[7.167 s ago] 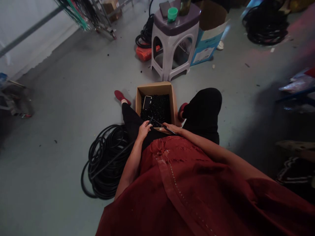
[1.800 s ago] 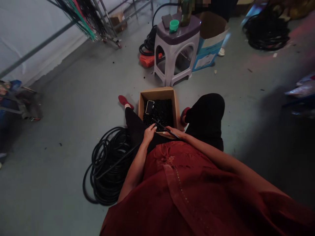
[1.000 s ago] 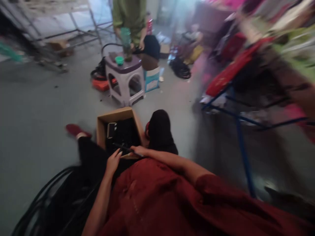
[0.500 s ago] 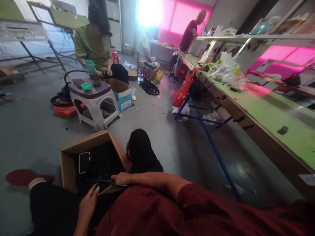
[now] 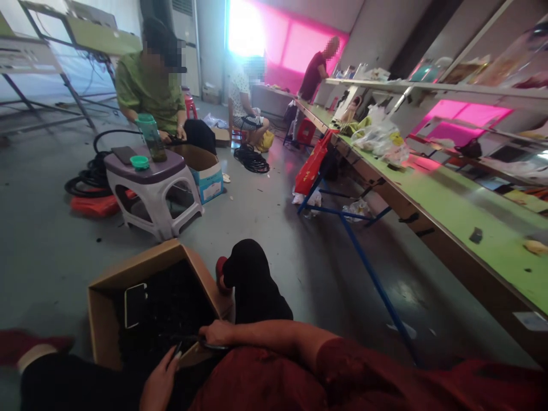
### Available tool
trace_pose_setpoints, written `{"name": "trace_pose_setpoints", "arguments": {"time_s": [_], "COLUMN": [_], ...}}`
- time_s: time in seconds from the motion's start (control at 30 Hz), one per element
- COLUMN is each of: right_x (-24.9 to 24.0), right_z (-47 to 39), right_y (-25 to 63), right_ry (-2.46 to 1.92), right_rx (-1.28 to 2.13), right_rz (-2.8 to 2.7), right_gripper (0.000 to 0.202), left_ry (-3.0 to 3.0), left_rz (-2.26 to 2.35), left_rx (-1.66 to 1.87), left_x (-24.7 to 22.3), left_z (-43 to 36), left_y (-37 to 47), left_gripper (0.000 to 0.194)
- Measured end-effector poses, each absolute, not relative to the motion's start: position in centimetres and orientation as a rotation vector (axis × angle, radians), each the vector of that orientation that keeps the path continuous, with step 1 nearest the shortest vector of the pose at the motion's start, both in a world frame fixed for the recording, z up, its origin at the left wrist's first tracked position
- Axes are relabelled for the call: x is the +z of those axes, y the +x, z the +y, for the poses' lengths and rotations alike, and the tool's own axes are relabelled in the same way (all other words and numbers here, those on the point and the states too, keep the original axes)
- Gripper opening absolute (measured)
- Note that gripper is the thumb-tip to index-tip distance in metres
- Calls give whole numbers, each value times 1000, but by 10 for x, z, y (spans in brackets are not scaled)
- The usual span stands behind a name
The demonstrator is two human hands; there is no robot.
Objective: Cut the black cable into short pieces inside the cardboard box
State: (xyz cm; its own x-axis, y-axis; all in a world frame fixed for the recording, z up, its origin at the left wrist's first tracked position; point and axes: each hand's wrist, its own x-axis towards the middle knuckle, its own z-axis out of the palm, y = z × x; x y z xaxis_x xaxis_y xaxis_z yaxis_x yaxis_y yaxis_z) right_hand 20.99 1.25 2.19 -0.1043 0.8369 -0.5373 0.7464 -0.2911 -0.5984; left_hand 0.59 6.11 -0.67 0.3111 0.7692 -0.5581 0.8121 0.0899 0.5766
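Above the near edge of the cardboard box (image 5: 101,337), the left hand (image 5: 158,381) pinches a small dark piece (image 5: 176,350) at its fingertips, the long axis slanting up and right toward the blurred dark tool (image 5: 213,346), which the right hand (image 5: 220,332) holds in a closed grip. The piece lies just left of that grip. Compared with the earliest frame, the view has swung upward, bringing a long green bench (image 5: 445,211) into sight; both hands stay close together.
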Motion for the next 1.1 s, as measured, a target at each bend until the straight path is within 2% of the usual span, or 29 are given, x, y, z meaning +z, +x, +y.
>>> {"name": "trace_pose_setpoints", "arguments": {"time_s": [0.13,0.3,0.53,0.6,0.7,0.87,1.1], "right_x": [21,26,15,4,-12,-24,-31], "right_z": [19,26,20,17,12,5,5], "right_y": [212,214,208,206,205,203,198], "right_ry": [-2198,-2264,-2133,-2049,-1958,-1903,-1888], "right_rx": [1467,1433,1493,1551,1633,1663,1654], "right_rz": [-1650,-1442,-1441,-1480,-1530,-1594,-1741], "right_gripper": [19,28,29,32,37,44,49], "left_ry": [1620,1540,1152,1053,994,1015,1104], "left_rz": [1468,1429,1314,1351,1471,1553,1517], "left_rx": [-61,-48,342,481,513,493,424], "left_x": [-4,1,28,23,4,-26,-40], "left_z": [61,67,59,59,59,55,53], "left_y": [7,14,18,12,-2,-19,-22], "left_gripper": [56,59,68,62,49,47,47]}}
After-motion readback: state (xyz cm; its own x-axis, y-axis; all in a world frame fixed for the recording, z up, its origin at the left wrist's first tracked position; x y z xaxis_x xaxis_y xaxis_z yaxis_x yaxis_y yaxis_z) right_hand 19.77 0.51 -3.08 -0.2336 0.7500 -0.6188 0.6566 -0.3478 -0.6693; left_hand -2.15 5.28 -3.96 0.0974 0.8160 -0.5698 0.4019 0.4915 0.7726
